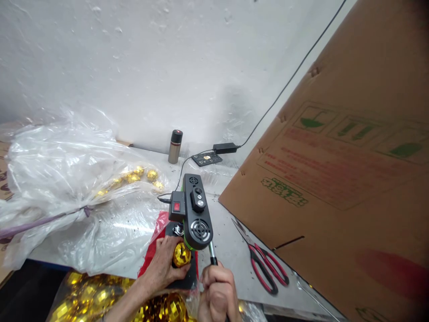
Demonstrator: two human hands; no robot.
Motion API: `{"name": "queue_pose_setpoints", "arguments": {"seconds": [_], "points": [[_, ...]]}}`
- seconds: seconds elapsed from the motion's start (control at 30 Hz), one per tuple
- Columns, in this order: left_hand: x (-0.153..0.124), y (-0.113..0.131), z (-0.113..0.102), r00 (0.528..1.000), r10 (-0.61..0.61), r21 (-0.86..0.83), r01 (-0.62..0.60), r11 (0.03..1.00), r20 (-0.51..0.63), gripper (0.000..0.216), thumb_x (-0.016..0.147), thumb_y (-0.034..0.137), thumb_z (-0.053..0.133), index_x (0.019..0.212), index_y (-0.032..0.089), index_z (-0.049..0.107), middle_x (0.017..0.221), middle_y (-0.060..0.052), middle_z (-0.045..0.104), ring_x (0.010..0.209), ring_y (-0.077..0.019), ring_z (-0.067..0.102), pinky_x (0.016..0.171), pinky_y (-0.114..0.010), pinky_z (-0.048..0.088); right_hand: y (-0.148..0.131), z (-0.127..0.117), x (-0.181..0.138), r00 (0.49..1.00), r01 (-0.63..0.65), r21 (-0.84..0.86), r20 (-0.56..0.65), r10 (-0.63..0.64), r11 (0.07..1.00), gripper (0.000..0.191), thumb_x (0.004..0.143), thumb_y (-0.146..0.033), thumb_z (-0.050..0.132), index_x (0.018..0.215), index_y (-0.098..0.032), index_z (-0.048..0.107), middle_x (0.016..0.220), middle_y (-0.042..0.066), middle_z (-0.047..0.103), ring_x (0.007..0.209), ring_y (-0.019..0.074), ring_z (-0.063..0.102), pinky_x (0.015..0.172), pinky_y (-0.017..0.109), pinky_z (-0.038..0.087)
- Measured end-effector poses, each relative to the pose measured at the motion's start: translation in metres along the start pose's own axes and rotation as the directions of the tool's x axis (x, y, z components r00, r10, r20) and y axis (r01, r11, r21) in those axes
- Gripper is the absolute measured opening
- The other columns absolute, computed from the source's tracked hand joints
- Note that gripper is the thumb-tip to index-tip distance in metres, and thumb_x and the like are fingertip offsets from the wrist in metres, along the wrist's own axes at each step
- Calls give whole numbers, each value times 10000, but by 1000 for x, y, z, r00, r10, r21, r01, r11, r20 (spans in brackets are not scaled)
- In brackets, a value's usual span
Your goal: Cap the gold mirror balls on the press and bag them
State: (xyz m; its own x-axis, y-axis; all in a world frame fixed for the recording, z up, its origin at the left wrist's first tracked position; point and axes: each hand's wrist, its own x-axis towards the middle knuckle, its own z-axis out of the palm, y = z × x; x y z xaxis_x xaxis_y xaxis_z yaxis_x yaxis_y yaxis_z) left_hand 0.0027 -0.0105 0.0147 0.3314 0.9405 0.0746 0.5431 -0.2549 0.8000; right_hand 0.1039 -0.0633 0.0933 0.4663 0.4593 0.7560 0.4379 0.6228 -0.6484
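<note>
My left hand (163,264) pinches a small gold mirrored ball (181,255) and holds it on the black base under the head of a small black and green bench machine (196,210). A red switch shows on the machine's side. My right hand (217,293) is closed in a fist around the machine's lever handle (212,252), which sticks out low at the front. A red sheet (157,237) lies under the machine's base.
A large clear plastic bag (56,179) with several gold balls (140,174) fills the left of the table. More gold mirrored balls (87,299) lie at the front edge. Red-handled scissors (264,264) lie right of the machine. A big cardboard sheet (342,179) leans at the right. A metal flask (174,146), a remote and a power adapter stand by the wall.
</note>
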Motion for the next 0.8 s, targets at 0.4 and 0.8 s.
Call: {"name": "queue_pose_setpoints", "arguments": {"seconds": [0.4,0.8], "points": [[-1,-7,4,1000,11,3,-11,1000,-17,388,699,187,651,1071,205,538,1028,-56,555,985,-276,454,881,-412,335,12,0,-4,994,105,16,-16,-105,994,350,1000,-193,336,653,-184,381,688,-34,413,570,101,424,608,287,400],[0,-3,2,1000,-2,-7,2,1000,-28,354,700,212,662,1036,215,553,1018,-53,569,977,-275,468,871,-394,348,25,0,-5,986,161,48,-39,-160,986,354,979,-172,325,629,-188,373,668,-31,401,538,97,433,562,270,427]]}}
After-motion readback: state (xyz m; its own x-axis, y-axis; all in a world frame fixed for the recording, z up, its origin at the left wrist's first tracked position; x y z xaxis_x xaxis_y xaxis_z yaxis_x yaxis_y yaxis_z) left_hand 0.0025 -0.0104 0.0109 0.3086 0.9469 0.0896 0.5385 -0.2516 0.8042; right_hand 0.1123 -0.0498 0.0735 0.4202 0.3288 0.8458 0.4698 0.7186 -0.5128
